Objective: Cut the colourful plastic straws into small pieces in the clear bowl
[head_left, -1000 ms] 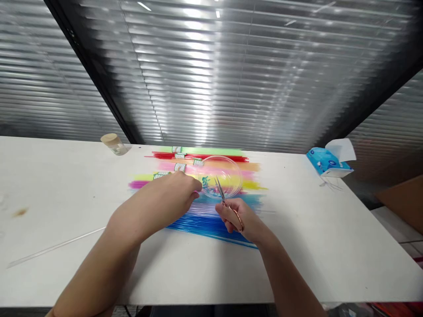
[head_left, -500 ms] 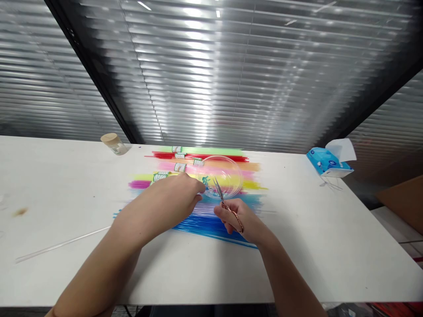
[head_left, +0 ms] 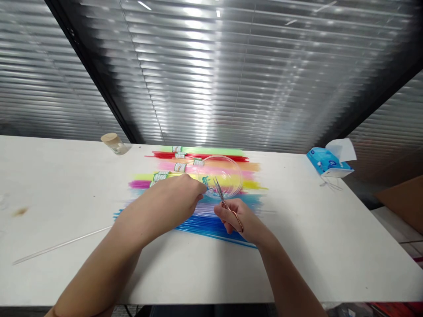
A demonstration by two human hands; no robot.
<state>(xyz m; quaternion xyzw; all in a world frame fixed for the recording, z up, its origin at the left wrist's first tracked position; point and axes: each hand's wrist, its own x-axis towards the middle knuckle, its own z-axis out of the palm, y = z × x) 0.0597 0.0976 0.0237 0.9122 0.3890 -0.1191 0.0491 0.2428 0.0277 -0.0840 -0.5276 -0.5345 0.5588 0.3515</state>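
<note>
A long clear plastic straw [head_left: 62,244] passes beneath my left forearm, its far end on the left side of the table. My left hand [head_left: 180,193] is closed on the other end, a short bit of which pokes out past the fingertips. My right hand [head_left: 243,218] grips small scissors [head_left: 220,193] with rose-gold handles, blades pointing up and slightly apart near that straw end. Just behind both hands stands a clear round plastic bowl [head_left: 240,176]. Small blue pieces [head_left: 205,180] lie in it. My left fingers are partly hidden by the back of the hand.
Colourful straw bundles lie under and around the bowl, among them red straws [head_left: 228,157] and blue straws [head_left: 211,226]. A jar with a wooden lid [head_left: 114,144] is at the back left. A blue tissue pack [head_left: 328,163] sits at the right, before window blinds [head_left: 211,79].
The clear straw has shifted slightly to the left, and its short end now shows between my left fingertips and the blades. The scissors stay in the same place.
</note>
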